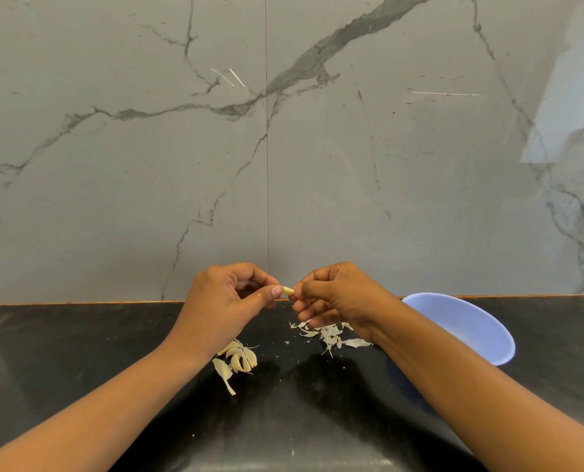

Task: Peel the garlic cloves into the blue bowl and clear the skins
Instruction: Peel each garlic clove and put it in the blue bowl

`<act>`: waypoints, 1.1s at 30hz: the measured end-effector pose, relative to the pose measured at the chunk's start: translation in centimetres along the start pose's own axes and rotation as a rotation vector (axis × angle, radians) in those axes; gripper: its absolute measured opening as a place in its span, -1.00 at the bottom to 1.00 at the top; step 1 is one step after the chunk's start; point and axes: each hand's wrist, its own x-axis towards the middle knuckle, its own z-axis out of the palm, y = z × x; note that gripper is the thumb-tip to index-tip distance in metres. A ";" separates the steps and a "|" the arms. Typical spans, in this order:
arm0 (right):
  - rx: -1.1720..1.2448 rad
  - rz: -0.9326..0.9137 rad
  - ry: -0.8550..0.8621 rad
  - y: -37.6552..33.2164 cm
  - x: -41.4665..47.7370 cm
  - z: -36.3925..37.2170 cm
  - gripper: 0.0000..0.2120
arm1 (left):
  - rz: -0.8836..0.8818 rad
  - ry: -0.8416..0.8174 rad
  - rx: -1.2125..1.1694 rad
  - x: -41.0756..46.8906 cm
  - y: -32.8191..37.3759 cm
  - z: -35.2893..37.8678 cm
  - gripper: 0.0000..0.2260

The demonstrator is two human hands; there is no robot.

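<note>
A small pale yellow garlic clove [287, 290] is held above the black counter between both hands. My left hand [227, 303] pinches its left end with thumb and fingers. My right hand [333, 296] pinches its right end, fingers curled. A cluster of unpeeled cloves [241, 360] lies on the counter under my left wrist. Loose papery skins [329, 333] are scattered beneath my right hand. The blue bowl [471, 327] stands to the right, partly hidden behind my right forearm; its inside shows no cloves from here.
The black counter [79, 352] runs the full width, with tiny skin crumbs in the middle. A grey marble backsplash [266, 148] rises right behind the hands.
</note>
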 end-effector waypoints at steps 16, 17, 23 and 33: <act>0.021 0.008 -0.006 -0.1 0.0 0.1 -0.88 | -0.219 -0.095 -0.220 0.2 0.0 0.4 -0.95; 0.012 0.004 -0.006 -0.1 0.0 0.1 -0.88 | -0.252 -0.092 -0.259 0.1 0.0 0.4 -0.95; -0.011 -0.008 -0.015 0.2 0.0 0.5 -0.87 | -0.386 -0.051 -0.425 0.0 0.4 0.9 -0.93; -0.284 -0.188 0.076 0.9 0.0 1.7 -0.85 | -0.427 0.047 -0.416 -0.2 0.3 1.2 -0.92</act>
